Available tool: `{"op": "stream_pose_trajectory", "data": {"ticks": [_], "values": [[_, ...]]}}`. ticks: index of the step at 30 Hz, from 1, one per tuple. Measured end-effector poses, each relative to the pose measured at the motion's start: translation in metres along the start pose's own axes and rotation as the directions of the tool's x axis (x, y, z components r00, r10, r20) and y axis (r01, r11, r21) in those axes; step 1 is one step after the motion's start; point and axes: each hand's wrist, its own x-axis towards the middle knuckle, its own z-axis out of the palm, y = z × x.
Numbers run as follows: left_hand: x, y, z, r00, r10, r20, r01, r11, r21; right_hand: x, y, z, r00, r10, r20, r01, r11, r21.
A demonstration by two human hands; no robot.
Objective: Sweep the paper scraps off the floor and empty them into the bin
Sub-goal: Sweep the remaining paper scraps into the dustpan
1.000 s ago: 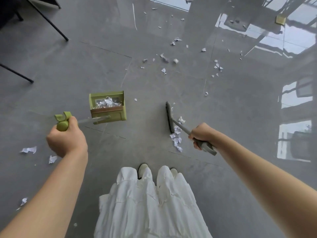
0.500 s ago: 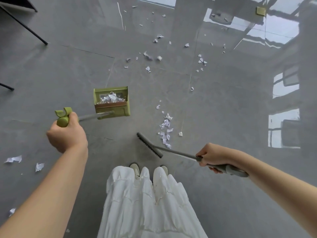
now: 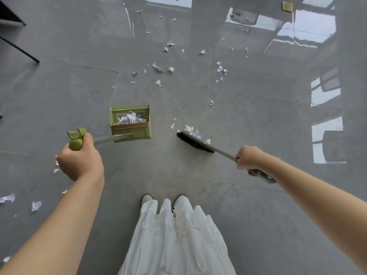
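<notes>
The left hand (image 3: 79,161) grips the dustpan (image 3: 130,124) handle; the pan holds scraps. The right hand (image 3: 249,158) grips the broom (image 3: 195,142), its bristles touching a scrap pile (image 3: 193,132) on the floor (image 3: 258,116), right of the pan.

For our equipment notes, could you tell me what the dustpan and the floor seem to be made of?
The dustpan looks like moulded green plastic with a matte, even colour; its shaft looks like bare metal. The floor seems to be polished grey stone or porcelain tile: thin joints and mirror-like window reflections.
</notes>
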Motion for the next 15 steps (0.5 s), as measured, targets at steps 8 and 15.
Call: {"op": "stream_pose_trajectory", "data": {"ticks": [8,15], "values": [[-0.014,0.017,0.024,1.0,0.022,0.017,-0.022,0.999,-0.026,0.008,0.002,-0.024,0.992,-0.112,-0.054,0.113,0.994,0.006],[-0.015,0.051,0.051,0.998,0.04,0.041,-0.039,0.999,-0.029,0.006,-0.009,-0.044,0.984,-0.155,0.089,0.153,0.988,0.031]]}}
